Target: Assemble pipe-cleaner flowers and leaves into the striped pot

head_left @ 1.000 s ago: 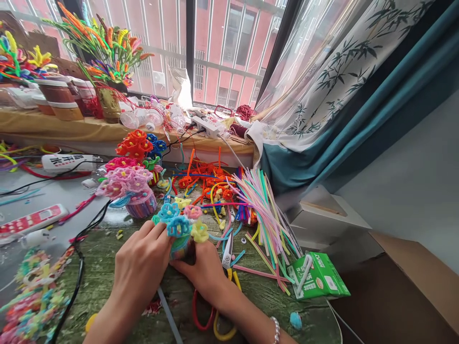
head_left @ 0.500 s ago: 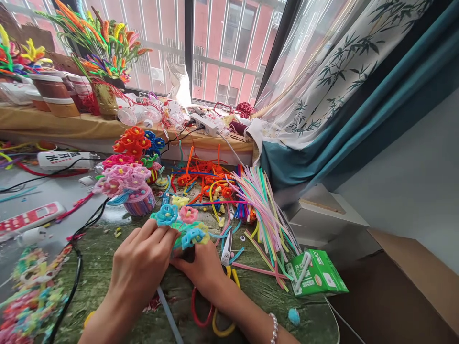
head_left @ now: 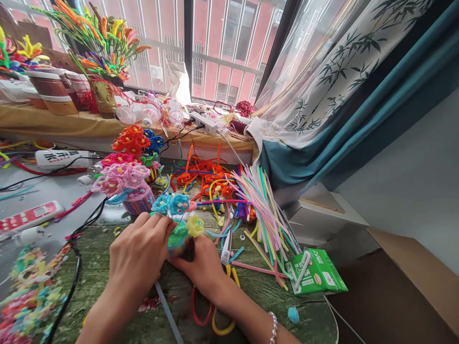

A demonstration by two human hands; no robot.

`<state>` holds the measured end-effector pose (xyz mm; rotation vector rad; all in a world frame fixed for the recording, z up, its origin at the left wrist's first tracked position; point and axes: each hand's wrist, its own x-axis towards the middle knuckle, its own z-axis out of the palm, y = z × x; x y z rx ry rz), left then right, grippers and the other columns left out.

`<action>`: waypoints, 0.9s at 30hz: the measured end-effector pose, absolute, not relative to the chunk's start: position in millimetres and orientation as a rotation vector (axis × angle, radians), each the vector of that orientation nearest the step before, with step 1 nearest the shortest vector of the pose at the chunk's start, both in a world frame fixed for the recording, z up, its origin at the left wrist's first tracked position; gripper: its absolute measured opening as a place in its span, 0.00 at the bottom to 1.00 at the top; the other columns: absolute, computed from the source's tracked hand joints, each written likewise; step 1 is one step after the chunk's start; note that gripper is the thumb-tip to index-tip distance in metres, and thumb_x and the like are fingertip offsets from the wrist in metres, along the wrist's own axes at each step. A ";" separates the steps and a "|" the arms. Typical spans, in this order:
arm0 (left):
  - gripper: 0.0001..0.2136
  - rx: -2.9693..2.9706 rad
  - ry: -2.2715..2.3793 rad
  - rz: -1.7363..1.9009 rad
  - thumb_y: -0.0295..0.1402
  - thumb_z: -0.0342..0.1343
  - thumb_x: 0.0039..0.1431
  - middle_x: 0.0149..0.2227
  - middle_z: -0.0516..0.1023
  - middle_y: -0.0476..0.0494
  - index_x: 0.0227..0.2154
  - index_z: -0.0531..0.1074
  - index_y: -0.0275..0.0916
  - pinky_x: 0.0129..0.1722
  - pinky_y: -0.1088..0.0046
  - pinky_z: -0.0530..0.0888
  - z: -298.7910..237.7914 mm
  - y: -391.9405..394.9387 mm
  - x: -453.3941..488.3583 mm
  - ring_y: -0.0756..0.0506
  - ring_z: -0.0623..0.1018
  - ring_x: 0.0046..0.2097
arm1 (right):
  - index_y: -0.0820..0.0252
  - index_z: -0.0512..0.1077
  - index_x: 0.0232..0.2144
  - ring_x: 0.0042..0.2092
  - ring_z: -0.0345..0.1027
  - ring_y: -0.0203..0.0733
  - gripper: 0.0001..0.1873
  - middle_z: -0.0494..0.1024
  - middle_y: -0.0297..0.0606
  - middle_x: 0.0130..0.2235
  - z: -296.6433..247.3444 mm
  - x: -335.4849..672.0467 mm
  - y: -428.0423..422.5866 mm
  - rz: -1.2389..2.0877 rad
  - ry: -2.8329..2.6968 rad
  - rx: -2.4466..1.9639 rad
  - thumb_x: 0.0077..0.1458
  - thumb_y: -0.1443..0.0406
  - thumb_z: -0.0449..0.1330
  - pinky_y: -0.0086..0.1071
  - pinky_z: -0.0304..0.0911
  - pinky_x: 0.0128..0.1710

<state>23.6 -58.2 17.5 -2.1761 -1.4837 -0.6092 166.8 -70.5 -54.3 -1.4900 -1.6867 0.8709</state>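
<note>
Since the previous frame, the pipe-cleaner flower pot [head_left: 178, 241] has turned, raising its blue flowers [head_left: 171, 204]. The left hand [head_left: 138, 255] and right hand [head_left: 202, 267] grip it closed from both sides, above the green wood-print mat [head_left: 175, 296], just beside the scissors [head_left: 225, 251].

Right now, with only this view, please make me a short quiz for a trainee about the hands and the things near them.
1. True or false: the left hand and the right hand both touch the small striped pipe-cleaner flower pot.
2. Which wrist wears the beaded bracelet, left or right?
3. What lies between the right hand and the bundle of pastel pipe cleaners?
A. The scissors
B. The green carton
C. The power strip

Key: 1 true; 2 right; 3 A
</note>
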 end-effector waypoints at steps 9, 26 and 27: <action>0.16 -2.285 -1.464 -0.449 0.32 0.43 0.68 0.28 0.75 0.42 0.27 0.72 0.42 0.32 0.63 0.63 18.9 -56.2 26.4 0.37 0.73 0.37 | 0.58 0.76 0.35 0.33 0.73 0.42 0.15 0.80 0.33 0.32 -56.4 166.3 -70.0 0.863 -1.685 -1.442 0.48 0.59 0.73 0.31 0.64 0.32; 0.17 -2.267 -1.388 -0.566 0.34 0.44 0.68 0.25 0.74 0.44 0.25 0.71 0.43 0.30 0.63 0.63 22.7 -56.8 24.8 0.39 0.72 0.34 | 0.58 0.77 0.39 0.34 0.73 0.44 0.16 0.81 0.35 0.35 -52.3 167.0 -69.4 0.896 -1.711 -1.434 0.48 0.60 0.73 0.33 0.64 0.34; 0.16 -2.263 -1.382 -0.567 0.34 0.44 0.68 0.25 0.74 0.44 0.25 0.71 0.43 0.30 0.63 0.63 22.4 -57.0 24.2 0.38 0.72 0.34 | 0.57 0.77 0.40 0.36 0.74 0.45 0.17 0.82 0.35 0.36 -52.1 167.2 -69.3 0.900 -1.714 -1.425 0.48 0.60 0.73 0.34 0.65 0.35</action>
